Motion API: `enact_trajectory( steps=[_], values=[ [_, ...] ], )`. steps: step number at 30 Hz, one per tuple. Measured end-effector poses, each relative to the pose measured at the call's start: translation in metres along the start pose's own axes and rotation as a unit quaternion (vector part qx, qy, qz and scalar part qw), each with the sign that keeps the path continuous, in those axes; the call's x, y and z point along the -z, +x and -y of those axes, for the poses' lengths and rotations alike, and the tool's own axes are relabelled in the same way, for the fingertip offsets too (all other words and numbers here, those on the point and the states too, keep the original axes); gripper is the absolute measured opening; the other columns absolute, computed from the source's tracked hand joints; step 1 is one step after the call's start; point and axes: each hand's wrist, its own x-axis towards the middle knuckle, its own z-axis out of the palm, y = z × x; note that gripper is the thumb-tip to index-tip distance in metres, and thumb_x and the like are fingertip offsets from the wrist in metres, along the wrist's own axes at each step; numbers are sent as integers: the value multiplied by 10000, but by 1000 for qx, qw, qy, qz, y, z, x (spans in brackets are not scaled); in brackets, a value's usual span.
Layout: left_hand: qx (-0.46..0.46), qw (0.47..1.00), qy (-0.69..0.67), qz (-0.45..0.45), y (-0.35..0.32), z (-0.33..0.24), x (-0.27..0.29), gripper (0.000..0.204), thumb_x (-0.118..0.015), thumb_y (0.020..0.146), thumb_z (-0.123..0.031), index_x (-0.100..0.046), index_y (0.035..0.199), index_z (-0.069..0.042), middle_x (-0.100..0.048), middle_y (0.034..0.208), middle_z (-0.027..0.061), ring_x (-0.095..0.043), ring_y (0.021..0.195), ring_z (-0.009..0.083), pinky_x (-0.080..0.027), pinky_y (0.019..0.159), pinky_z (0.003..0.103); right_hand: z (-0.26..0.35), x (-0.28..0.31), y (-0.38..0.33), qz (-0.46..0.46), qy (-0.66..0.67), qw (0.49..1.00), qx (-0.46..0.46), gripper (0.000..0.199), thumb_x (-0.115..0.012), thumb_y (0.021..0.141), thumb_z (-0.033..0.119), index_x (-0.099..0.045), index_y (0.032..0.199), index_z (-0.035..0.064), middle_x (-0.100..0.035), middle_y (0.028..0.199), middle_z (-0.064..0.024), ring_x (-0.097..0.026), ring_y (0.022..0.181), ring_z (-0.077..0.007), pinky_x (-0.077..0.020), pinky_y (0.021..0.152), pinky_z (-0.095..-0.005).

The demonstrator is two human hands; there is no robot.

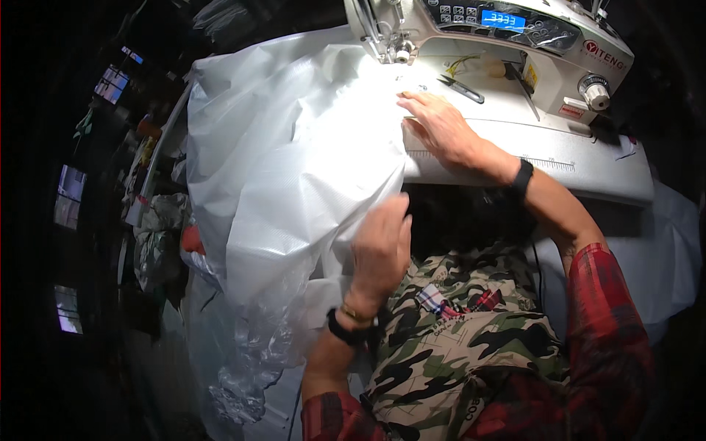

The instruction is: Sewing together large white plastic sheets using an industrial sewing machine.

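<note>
A large sheet of white woven plastic (279, 184) spreads over the left of the sewing machine (471, 29) bed and hangs down in folds. My right hand (445, 132) reaches over the machine bed from the right. Its fingers are stretched out, the tips at the sheet's right edge, just below the needle area. Nearer to me, my left hand (381, 239) is beside the sheet's hanging edge, somewhat blurred. Its fingers point up and away from me, stretched out, and no grip on the sheet shows. Strong lamp light washes out the sheet near the needle.
Thread snips (463, 90) lie on the machine bed, right of the needle. A handwheel-like knob (594, 92) sits on the machine's right end. Crumpled clear plastic (243, 397) hangs at lower left. Camouflage cloth (471, 331) covers my lap. More pale sheet (673, 257) shows at far right.
</note>
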Motion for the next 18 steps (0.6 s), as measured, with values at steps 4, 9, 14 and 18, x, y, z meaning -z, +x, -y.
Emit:
enact_trajectory(
  steps=[4, 9, 14, 18],
  values=[
    [110, 993, 30, -37, -76, 6, -4, 393, -565, 888, -17, -533, 1275, 40, -553, 1275, 228, -526, 1168, 391, -418, 1008, 448, 66, -15, -68, -5, 46, 999, 15, 142, -577, 875, 94, -639, 973, 12, -641, 860, -149, -635, 808, -325, -505, 673, -388],
    [171, 965, 172, -105, -110, 32, -2, 406, -497, 960, -78, -452, 1349, 32, -460, 1347, 242, -461, 1234, 411, -390, 1024, 468, 106, -76, -95, 147, 301, 894, -297, 471, -593, 886, 472, -697, 1025, 33, -694, 866, -186, -662, 806, -350, -517, 755, -410],
    [186, 949, 228, -115, -107, 48, 2, 413, -510, 973, -149, -454, 1333, 46, -498, 1287, 256, -492, 1173, 425, -409, 976, 479, 119, -122, -89, 76, 444, 777, -440, 496, -623, 881, 411, -677, 819, -78, -683, 762, -175, -645, 703, -174, -516, 644, -322],
    [319, 897, 296, -69, -110, 77, 34, 416, -521, 977, -284, -571, 1216, 52, -615, 1114, 282, -591, 1020, 441, -463, 882, 484, 128, -98, -80, 89, 575, 705, -407, 382, -659, 892, 333, -684, 792, -36, -673, 728, -63, -602, 649, -95, -494, 614, -243]
  ],
)
